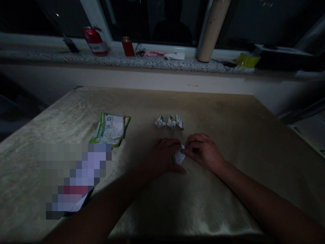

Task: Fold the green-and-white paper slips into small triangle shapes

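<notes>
My left hand (167, 154) lies low over the table, with fingers and thumb curled around a small folded printed wrapper (180, 157), white with a green edge. At the wrapper's right side, my right hand (204, 149) is closed, thumb and fingers pinching its edge. The fingers hide part of the wrapper. Just beyond my hands, three small pointed folded wrappers (171, 122) stand side by side in a row. To the left lie green and white printed packets (111, 128), overlapping one another.
A pale shiny cloth covers the table (254, 135). At the left, a flat object (83, 176) is blurred out by pixelation. Along the stone windowsill (114, 60) stand a red can (95, 41), a small red container (128, 46), a cardboard tube (212, 30) and a yellow item (248, 60).
</notes>
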A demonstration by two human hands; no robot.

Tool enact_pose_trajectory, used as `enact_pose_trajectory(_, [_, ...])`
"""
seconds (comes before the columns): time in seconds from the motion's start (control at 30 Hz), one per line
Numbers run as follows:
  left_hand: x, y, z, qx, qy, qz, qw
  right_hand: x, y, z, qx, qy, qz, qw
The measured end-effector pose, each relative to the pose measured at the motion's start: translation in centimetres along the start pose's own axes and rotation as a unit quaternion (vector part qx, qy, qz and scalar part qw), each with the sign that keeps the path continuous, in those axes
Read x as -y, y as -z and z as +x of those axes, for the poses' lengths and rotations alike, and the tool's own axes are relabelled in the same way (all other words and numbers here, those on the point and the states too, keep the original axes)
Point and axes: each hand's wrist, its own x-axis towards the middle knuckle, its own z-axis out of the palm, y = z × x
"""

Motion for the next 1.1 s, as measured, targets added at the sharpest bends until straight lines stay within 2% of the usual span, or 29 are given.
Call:
enact_pose_trajectory(0.5, [0.2, 0.5, 0.0, 0.02, -0.004, 0.005, 1.0, 1.4, 0.8, -0.6, 0.026, -0.016, -0.019, 0.999])
enact_pose_trajectory(0.7, [-0.1, 0.7, -0.1, 0.029, -0.008, 0.013, 0.999, 0.9, 0.6, 0.0, 0.017, -0.028, 0.015, 0.999])
enact_pose_trajectory(0.9, [-0.1, 0.7, -0.2, 0.026, -0.008, 0.005, 1.0, 0.5, -0.1, 0.0, 0.005, -0.025, -0.023, 0.999])
enact_pose_trajectory(1.1, [-0.3, 1.1, -0.1, 0.04, -0.007, 0.011, 0.999, 1.1, 0.3, -0.8, 0.02, -0.029, -0.024, 0.999])
